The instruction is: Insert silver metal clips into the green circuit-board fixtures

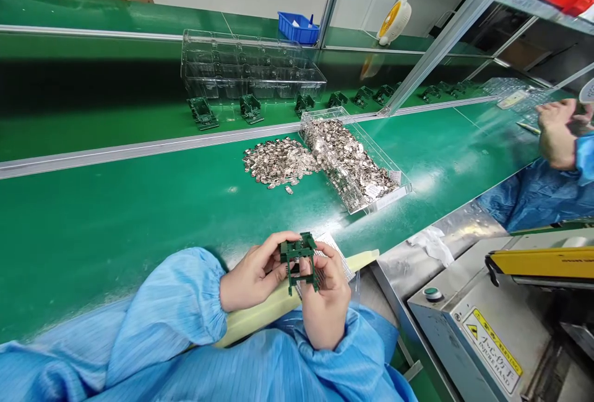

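Between my two hands, just above the near edge of the green table, is a dark green plastic frame part (304, 247) with an open middle. My left hand (255, 275) pinches its left side with thumb and fingers. On the other side, my right hand (327, 297) grips it, its thumb reaching into the opening. A sheet of printed paper (336, 250) lies partly hidden behind my right hand. Farther off, a loose pile of small shiny metal pieces (278, 161) lies on the table, touching a clear tray (387, 201) filled with more of them.
Several similar green parts (250, 108) line the raised ledge, by a clear compartment tray (195, 62). A blue bin (299, 31) and a fan (394, 18) stand behind. At right are a machine with a warning label (492, 349) and a co-worker's hand (557, 133).
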Available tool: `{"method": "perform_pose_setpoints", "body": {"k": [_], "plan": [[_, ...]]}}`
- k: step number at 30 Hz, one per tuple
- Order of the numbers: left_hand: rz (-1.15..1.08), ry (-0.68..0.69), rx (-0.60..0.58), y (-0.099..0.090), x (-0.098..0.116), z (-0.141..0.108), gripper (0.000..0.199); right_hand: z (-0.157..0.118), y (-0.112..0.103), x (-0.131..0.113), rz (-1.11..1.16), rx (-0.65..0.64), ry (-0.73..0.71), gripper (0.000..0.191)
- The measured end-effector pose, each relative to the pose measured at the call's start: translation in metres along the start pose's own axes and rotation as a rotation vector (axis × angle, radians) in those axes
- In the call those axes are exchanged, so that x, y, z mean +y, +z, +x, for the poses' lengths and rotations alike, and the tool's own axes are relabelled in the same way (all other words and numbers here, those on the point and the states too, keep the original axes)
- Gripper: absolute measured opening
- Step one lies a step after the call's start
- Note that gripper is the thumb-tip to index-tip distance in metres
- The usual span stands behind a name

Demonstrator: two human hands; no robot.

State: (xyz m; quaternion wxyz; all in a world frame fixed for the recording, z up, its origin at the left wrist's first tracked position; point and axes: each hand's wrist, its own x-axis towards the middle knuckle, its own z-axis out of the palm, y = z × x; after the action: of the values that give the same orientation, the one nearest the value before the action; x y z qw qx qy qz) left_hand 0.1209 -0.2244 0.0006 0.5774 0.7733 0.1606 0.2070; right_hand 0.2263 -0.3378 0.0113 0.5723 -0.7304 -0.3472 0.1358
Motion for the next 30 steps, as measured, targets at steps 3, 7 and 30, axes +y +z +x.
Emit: {"method": "perform_pose_setpoints", "body": {"k": [3,7,30], "plan": [[0.014,0.007,-0.002,0.000,0.002,0.000,0.039,-0.001,0.002,-0.001,0.017,0.028,-0.002,0.015],[0.009,0.017,0.004,0.000,0.002,-0.001,0.039,-0.003,0.002,0.003,0.017,0.025,0.006,0.015],[0.018,-0.154,0.159,0.008,0.019,-0.007,0.029,-0.005,0.010,0.000,0.477,-0.045,0.264,0.022]]}}
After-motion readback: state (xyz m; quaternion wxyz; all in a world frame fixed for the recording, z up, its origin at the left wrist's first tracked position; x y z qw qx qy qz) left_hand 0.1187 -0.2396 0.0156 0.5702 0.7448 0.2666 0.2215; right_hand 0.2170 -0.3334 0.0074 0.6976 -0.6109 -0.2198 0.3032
